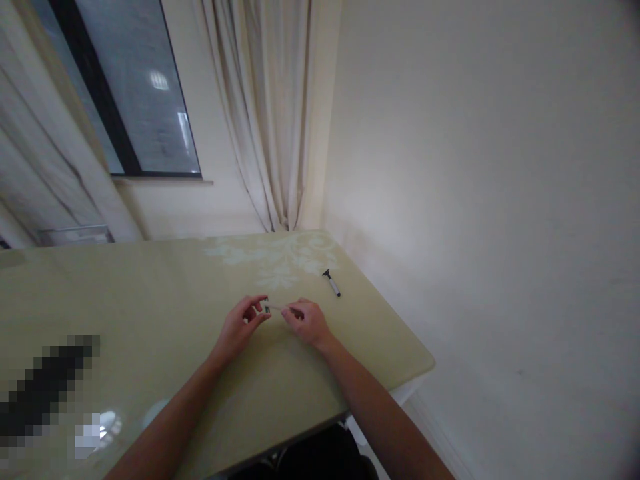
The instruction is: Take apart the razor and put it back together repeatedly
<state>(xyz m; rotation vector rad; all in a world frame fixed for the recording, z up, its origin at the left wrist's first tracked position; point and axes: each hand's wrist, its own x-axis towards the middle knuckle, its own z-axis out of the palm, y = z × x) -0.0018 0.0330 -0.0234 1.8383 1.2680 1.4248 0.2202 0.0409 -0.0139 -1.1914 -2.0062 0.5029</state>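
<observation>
Between the thumb and fingers of my left hand [246, 316] is a small dark piece with a pale edge [267, 306], pinched at its ends; it is too small to identify surely. My right hand [306, 321] is closed around a thin pale stick [277, 307], whose far end meets or nearly meets the small piece. I cannot tell whether they touch. Beyond my right hand, a razor [332, 283] with a black head and a grey handle lies on the table.
The pale green table [220, 270] runs to a wall [475, 200] on the right, with a rounded near corner. Behind it hang curtains [273, 100] beside a window [135, 87]. A blurred-out dark patch [47, 390] covers the left side. A black seat [320, 460] shows below the table edge.
</observation>
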